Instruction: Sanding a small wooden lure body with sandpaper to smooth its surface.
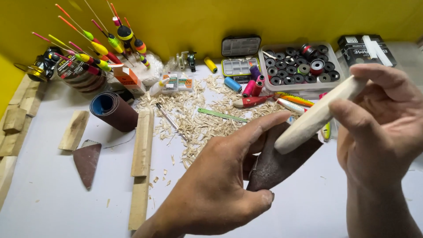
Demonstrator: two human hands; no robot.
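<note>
The single head view looks steeply down from close above the white table [53,185], facing the yellow wall [220,17] along the top of the frame.

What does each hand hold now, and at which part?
The left hand pinches a brown sandpaper piece at its near edge. The right hand grips the pale carved wooden piece at its far end.

White table [53,185] against a yellow wall. Left edge: wood blocks [15,121]. Left of centre: wood strips [143,143], a sandpaper roll [113,110], a sandpaper scrap [87,161]. Centre: shavings [198,123], a green ruler [222,115], a metal tool [169,120]. Upper left: floats [99,48]. Upper right: thread spools [249,86], a spool tray [299,66], lures [291,102].
</note>
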